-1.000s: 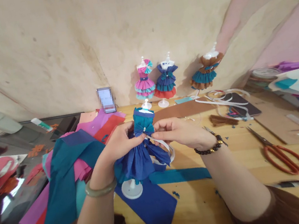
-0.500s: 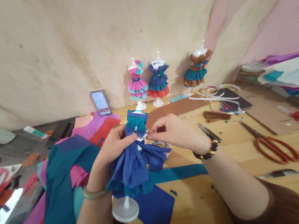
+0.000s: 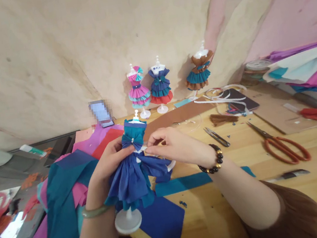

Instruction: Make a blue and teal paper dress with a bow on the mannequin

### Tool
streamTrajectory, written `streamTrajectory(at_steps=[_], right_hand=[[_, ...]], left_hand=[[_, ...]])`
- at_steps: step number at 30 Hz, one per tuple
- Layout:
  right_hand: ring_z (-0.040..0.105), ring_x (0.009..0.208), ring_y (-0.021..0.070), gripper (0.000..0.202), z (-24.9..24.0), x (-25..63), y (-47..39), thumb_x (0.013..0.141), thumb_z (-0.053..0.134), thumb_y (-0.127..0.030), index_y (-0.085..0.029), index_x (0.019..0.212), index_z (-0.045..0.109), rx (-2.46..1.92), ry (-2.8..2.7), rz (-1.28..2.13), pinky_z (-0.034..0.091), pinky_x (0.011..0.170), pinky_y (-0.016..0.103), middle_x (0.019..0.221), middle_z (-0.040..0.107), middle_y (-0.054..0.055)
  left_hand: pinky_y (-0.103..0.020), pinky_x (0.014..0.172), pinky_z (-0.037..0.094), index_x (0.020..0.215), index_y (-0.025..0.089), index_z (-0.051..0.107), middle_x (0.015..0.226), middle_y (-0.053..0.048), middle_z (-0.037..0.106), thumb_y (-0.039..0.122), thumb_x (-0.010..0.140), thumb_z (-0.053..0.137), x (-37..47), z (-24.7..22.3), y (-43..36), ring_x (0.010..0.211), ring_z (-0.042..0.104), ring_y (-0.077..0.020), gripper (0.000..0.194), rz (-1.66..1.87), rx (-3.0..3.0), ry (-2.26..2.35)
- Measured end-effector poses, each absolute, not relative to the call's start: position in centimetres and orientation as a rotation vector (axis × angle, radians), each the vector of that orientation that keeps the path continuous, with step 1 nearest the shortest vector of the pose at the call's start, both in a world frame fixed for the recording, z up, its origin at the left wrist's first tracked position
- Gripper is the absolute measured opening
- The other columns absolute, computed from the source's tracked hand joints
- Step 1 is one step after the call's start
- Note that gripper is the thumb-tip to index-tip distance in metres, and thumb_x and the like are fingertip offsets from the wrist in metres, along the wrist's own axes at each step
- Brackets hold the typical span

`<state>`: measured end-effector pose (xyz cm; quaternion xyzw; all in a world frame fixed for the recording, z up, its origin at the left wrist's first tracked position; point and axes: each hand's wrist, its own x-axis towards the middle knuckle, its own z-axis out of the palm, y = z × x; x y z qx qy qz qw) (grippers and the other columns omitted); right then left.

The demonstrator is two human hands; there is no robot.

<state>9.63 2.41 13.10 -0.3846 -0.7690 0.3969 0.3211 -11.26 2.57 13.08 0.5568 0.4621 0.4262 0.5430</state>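
My left hand (image 3: 111, 158) grips a miniature dress form (image 3: 136, 117) at its waist, thumb in front. The form wears a teal pleated bodice (image 3: 133, 131) with a blue bow (image 3: 132, 141) and a white bead. Below hangs a gathered blue skirt (image 3: 127, 181) over teal ruffles, its right part loose. The form tilts slightly, its round white base (image 3: 128, 221) toward me. My right hand (image 3: 170, 145) is closed in a pinch right beside the waist; what its fingertips hold is too small to make out. A white ring-shaped item (image 3: 171, 165) shows partly behind the loose skirt part.
Three dressed miniature forms stand by the wall, one pink (image 3: 138, 88), one navy (image 3: 160, 85), one brown (image 3: 199, 73). Orange-handled scissors (image 3: 282, 148), thread snips (image 3: 217, 137) and a knife (image 3: 292, 174) lie right. Cloth pieces (image 3: 56, 194) heap left; a phone (image 3: 101, 113) leans behind.
The view has shifted a little. Both hands and the dress form sit slightly further left in the picture. My right hand remains pinched close to the waist.
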Motion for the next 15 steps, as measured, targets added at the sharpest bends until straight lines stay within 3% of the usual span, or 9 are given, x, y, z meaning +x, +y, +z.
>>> streamTrajectory(at_steps=[3,11,15], right_hand=[[0.053,0.058,0.0093,0.011,13.13,9.7,2.57,0.086,0.06,-0.023,-0.017,0.077,0.064,-0.987,-2.044,1.142,0.039,0.055,0.022,0.066,0.061,-0.003],[0.051,0.06,0.0087,0.002,12.85,9.56,2.93,0.081,0.062,-0.017,-0.016,0.081,0.061,-0.941,-2.041,1.132,0.04,0.055,0.021,0.068,0.058,-0.004],[0.056,0.063,0.0101,0.017,12.64,9.27,3.0,0.073,0.062,-0.009,-0.016,0.088,0.061,-0.999,-2.058,1.139,0.043,0.056,0.022,0.076,0.063,-0.002]], left_hand=[[-0.022,0.065,0.051,0.084,0.017,0.073,0.081,-0.002,0.075,0.026,0.066,0.08,-11.39,12.73,2.73,0.073,0.067,-0.0171,0.022,1.061,1.3,1.071],[-0.02,0.064,0.051,0.084,0.016,0.073,0.079,-0.002,0.075,0.028,0.068,0.08,-11.51,13.07,2.68,0.07,0.067,-0.0155,0.021,1.019,1.284,1.069],[-0.022,0.066,0.051,0.086,0.017,0.071,0.083,-0.002,0.075,0.029,0.069,0.079,-11.78,12.87,2.67,0.075,0.067,-0.0175,0.022,1.041,1.305,1.076]])
